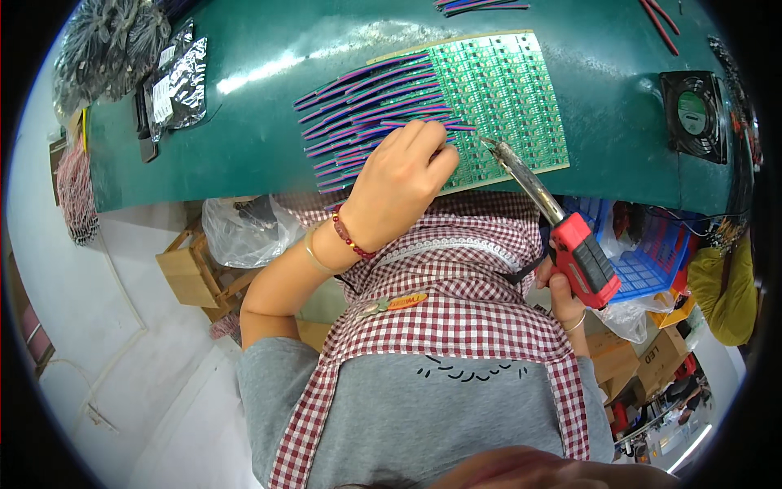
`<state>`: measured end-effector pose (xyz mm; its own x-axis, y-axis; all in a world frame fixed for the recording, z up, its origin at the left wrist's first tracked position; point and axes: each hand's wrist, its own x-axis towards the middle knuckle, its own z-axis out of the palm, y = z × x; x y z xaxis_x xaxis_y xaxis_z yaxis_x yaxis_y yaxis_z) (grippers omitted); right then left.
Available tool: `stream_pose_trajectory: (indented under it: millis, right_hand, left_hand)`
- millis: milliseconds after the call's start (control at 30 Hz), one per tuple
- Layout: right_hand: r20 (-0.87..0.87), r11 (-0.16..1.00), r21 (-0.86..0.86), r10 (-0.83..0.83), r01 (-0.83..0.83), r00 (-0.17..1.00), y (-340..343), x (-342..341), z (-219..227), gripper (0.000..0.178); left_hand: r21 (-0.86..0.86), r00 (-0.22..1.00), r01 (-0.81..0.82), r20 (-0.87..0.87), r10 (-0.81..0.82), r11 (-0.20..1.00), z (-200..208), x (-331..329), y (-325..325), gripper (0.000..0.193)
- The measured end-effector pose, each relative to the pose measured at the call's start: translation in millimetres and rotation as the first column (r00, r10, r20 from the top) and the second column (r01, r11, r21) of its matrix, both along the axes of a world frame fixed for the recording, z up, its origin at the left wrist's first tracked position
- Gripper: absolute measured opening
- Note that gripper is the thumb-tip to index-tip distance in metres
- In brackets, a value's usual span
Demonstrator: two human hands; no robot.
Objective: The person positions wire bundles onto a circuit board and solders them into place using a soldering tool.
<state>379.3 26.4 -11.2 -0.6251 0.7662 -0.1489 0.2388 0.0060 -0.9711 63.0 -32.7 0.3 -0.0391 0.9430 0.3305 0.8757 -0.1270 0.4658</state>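
A green circuit board panel lies on the table, covered in rows of small parts. Short multicoloured wires, pink, blue and black, stick out from its left side in rows. Over the lower wires, my left hand is closed in a pinch on a wire whose end reaches over the board; the fingertips are partly hidden. My right hand grips a soldering iron by its red and black handle. The iron's metal tip is at the board, close to that wire's end; whether they touch I cannot tell.
The green table carries bagged parts at the left and a black fan at the right. More wires lie at the far edge. Below the table edge are a blue basket and a wooden stool.
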Motion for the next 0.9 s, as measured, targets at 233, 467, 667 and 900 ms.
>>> stream_pose_trajectory:
  millis: [233,467,667,900]
  right_hand:
    - [-0.117,0.987,-0.152,-0.074,0.056,0.990,3,-5,8,0.062]
    - [-0.151,0.987,-0.092,-0.143,0.130,0.978,7,-10,9,0.063]
    - [-0.200,0.985,-0.035,-0.170,0.166,0.965,2,-7,5,0.062]
    - [-0.157,0.990,-0.129,-0.072,0.052,0.985,-1,-1,5,0.062]
  left_hand:
    - [-0.046,0.995,-0.027,-0.100,0.022,0.999,4,2,-3,0.017]
    - [-0.110,0.955,-0.278,-0.139,0.262,0.954,-2,-1,17,0.015]
    - [0.002,0.964,-0.263,-0.039,0.263,0.965,12,0,18,0.012]
    - [-0.069,0.987,-0.116,0.104,0.123,0.991,1,8,-14,0.016]
